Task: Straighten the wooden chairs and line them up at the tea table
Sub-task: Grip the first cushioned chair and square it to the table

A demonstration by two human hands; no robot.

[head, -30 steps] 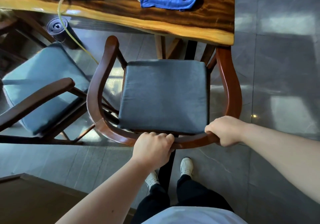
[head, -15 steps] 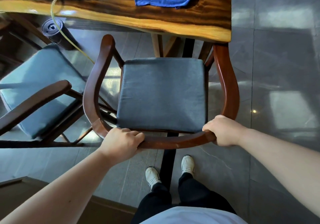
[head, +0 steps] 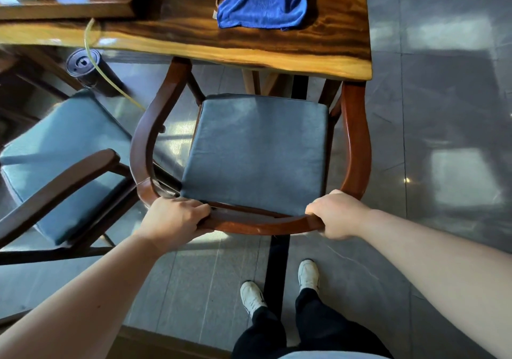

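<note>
A wooden armchair [head: 357, 142] with a curved reddish rail and a dark blue-grey seat cushion [head: 257, 153] faces the tea table [head: 249, 51]. The tips of its arms reach the table's near edge. My left hand [head: 174, 217] grips the back rail at its left bend, and my right hand [head: 336, 214] grips the same rail at its right bend. A second wooden chair [head: 61, 181] with the same cushion stands to the left, turned at an angle to the table, its arm close to the first chair's left arm.
A blue cloth [head: 263, 1] lies on the table top beside a dark wooden tray [head: 69, 9]. A dark cylindrical can [head: 83, 67] with a yellow hose stands on the floor under the table's left part. Grey tiled floor stretches to the right. My feet [head: 279, 286] stand behind the chair.
My left hand slid left along the back rail from its middle to the left bend. The chair went forward, so its arm tips now reach the table edge.
</note>
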